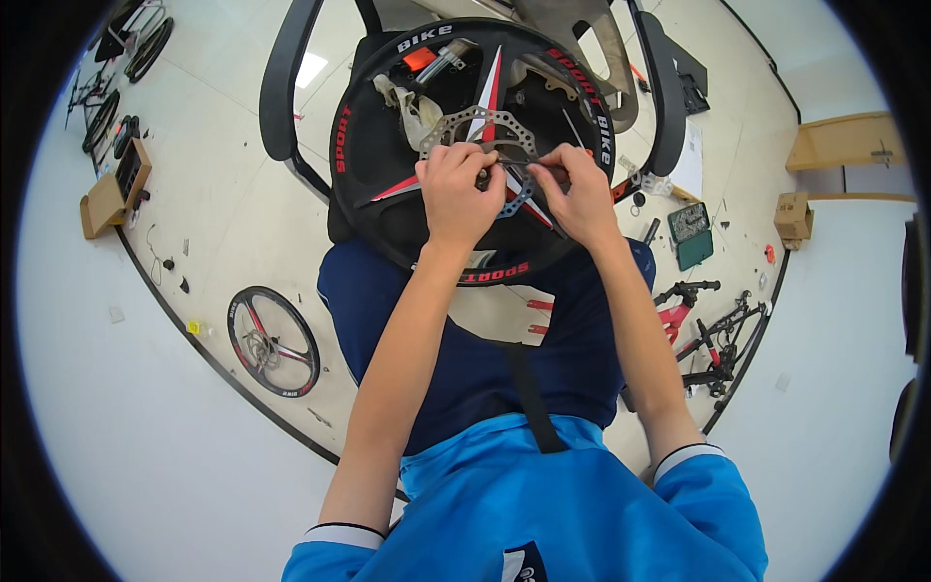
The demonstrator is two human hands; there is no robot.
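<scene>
A black bicycle wheel with red and white spokes lies flat across my thighs and the chair in front of me. At its hub sits a metal disc brake rotor pierced with holes. My left hand is closed over the rotor's left side, thumb and fingertips pinched together. From the right, my right hand pinches too, its fingertips close to the left ones. Between them runs a thin dark rod; its exact kind is too small to tell. My fingers partly cover the hub.
Chair armrests flank the wheel. Behind the spokes lie a whitish crumpled cloth or glove and metal parts. Another wheel is at lower left. A green case, bike frames and a cardboard box are on the right.
</scene>
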